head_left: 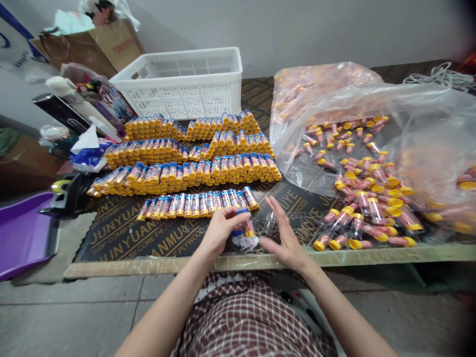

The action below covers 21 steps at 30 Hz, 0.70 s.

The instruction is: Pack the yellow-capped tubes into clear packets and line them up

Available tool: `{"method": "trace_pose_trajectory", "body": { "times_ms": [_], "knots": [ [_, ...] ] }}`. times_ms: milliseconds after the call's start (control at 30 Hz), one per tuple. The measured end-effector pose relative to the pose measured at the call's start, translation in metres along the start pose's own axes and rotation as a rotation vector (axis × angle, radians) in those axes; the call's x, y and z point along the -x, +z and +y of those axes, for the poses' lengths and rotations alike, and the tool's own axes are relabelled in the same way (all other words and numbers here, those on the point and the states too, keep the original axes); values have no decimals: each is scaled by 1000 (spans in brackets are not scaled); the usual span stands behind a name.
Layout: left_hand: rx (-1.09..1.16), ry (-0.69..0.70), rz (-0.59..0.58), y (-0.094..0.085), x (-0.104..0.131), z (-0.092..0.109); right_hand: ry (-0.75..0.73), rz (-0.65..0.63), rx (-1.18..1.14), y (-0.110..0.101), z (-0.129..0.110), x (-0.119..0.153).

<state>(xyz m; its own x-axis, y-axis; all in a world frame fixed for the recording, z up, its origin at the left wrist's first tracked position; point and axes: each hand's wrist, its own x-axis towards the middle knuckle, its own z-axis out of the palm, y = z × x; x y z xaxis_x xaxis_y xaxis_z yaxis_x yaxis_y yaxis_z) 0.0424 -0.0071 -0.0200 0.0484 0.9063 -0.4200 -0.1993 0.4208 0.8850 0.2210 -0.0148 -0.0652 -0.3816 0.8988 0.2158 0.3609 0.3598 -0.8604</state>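
My left hand (pixel 220 232) is closed, its thumb and fingers pinching a small plastic tube (pixel 248 228) with a blue end and a yellow cap. Beneath that tube, a small bunch of printed labels or wrappers (pixel 245 243) lies by the table edge. My right hand (pixel 285 238) is spread, thumb and fingers apart. Between the two hands, close to my right fingers, is a clear tube (pixel 268 224); whether they touch it I cannot tell. Just beyond my left hand runs a row of labelled tubes (pixel 197 204) with blue and yellow ends.
Behind that row, stacked tubes (pixel 178 173) stand in several lines before a white basket (pixel 186 91). Loose yellow-capped tubes (pixel 372 208) spill from a clear plastic bag (pixel 323 104) on the right. A purple dustpan (pixel 26 233) and a black tape dispenser (pixel 69 198) are at left.
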Motion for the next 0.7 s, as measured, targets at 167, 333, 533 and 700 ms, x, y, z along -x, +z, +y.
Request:
{"method": "trace_pose_trajectory", "body": {
  "times_ms": [167, 333, 533, 700],
  "knots": [
    [-453, 277, 185, -6, -48, 27, 223, 18, 227, 5, 25, -41],
    [-887, 359, 304, 2, -76, 31, 265, -2, 150, 10, 29, -48],
    [-1218, 323, 262, 10, -82, 33, 266, 0, 171, 13, 21, -46],
    [-1205, 414, 324, 8, -52, 34, 174, 2, 368, -3, 14, -44]
  ]
}}
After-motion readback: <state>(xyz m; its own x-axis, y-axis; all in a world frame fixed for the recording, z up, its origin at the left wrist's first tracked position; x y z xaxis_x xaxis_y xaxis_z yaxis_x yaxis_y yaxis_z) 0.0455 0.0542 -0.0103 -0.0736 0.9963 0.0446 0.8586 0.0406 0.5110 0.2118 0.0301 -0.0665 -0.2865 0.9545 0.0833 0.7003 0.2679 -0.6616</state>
